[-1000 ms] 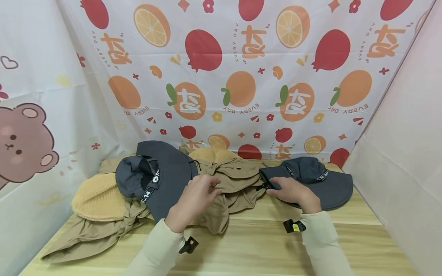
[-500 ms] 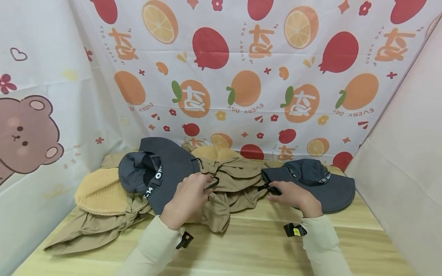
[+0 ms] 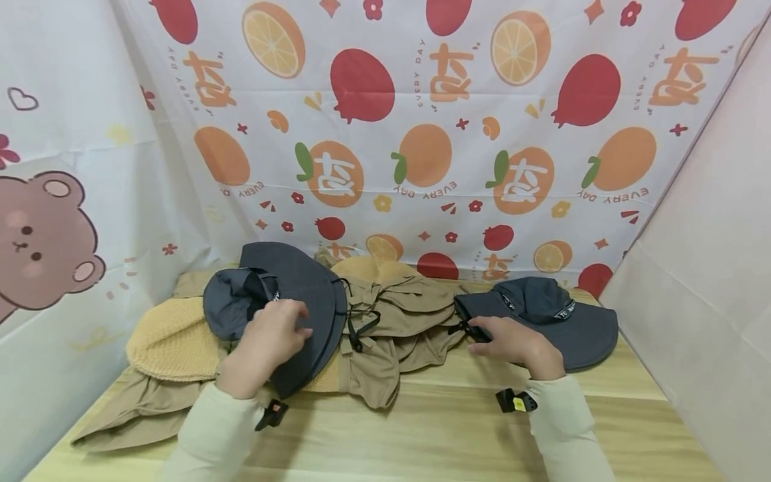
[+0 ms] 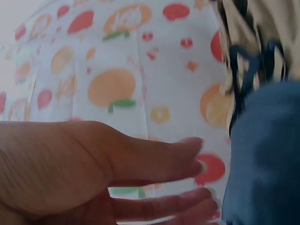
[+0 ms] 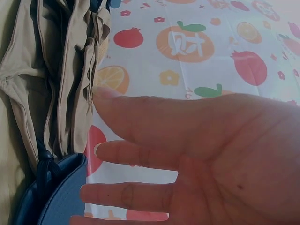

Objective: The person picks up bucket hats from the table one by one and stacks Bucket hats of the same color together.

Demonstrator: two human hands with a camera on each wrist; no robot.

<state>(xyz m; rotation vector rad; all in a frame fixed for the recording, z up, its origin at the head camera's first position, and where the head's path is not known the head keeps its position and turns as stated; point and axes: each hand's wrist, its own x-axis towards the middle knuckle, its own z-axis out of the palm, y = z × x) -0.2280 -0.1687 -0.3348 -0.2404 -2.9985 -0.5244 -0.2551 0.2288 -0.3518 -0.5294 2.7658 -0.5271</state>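
Note:
My left hand (image 3: 268, 345) hovers over a dark grey-blue sun hat (image 3: 292, 274) on the left, its crown partly covered by the hand. The left wrist view shows the thumb and fingers apart with nothing between them, beside the dark brim (image 4: 267, 150). A black cord with a toggle (image 3: 363, 328) lies right of that hat, on tan sun hats (image 3: 415, 304) heaped in the middle. On the right, my right hand (image 3: 518, 345) is by the left edge of another dark sun hat (image 3: 578, 331). Its fingers are spread and hold nothing in the right wrist view.
At the far left lies a hat with a yellow knitted crown (image 3: 171, 338) and a tan flap (image 3: 138, 415). All rest on a wood-grain table (image 3: 421, 435). A fruit-print curtain (image 3: 458, 207) stands behind, with white side walls (image 3: 711, 268).
My left hand has moved left from the hat's right side to over its crown, letting go of the black cord, which now lies on the tan hats. The right hand has barely moved.

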